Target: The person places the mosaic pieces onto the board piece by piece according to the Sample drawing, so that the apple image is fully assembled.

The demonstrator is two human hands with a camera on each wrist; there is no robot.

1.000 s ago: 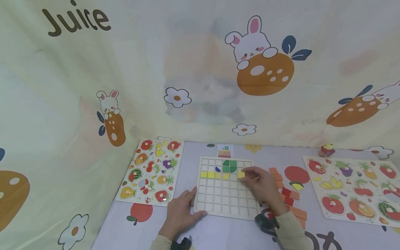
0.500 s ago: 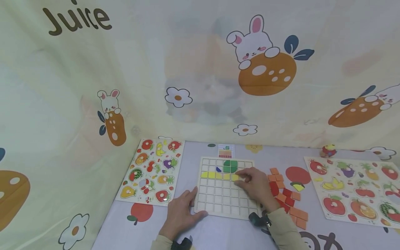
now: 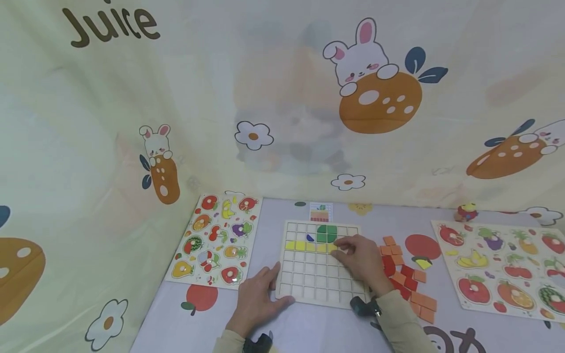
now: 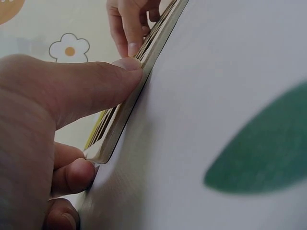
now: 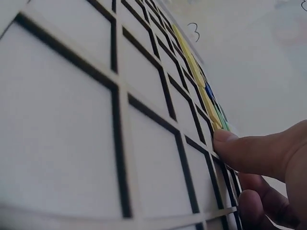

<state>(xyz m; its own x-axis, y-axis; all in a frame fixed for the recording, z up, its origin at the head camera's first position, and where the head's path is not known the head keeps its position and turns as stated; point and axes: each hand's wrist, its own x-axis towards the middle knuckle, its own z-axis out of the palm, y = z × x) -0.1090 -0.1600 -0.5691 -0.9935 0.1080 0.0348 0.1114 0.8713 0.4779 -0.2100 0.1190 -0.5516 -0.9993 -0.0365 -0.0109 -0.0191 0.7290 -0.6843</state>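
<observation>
A pale wooden grid board (image 3: 309,282) lies on the table. Across one of its upper rows runs a line of yellow tiles (image 3: 300,246); above them are a green round shape (image 3: 326,234) made of quarter pieces and a small blue piece (image 3: 310,238). My right hand (image 3: 364,262) pinches the yellow tile (image 3: 330,248) at that row's right end, and its thumb touches the tile in the right wrist view. My left hand (image 3: 258,299) rests at the board's near left corner, thumb (image 4: 110,79) on the front edge and fingers along the left side.
Loose orange and red tiles (image 3: 410,284) lie right of the board. A small picture card (image 3: 321,212) is behind it. Fruit puzzle boards lie at left (image 3: 212,240) and right (image 3: 499,264). A little toy figure (image 3: 467,212) stands at the back right.
My right hand has moved left with the yellow tile, from the row's right part to the cell beside the other yellow tiles. The left hand has stayed in place.
</observation>
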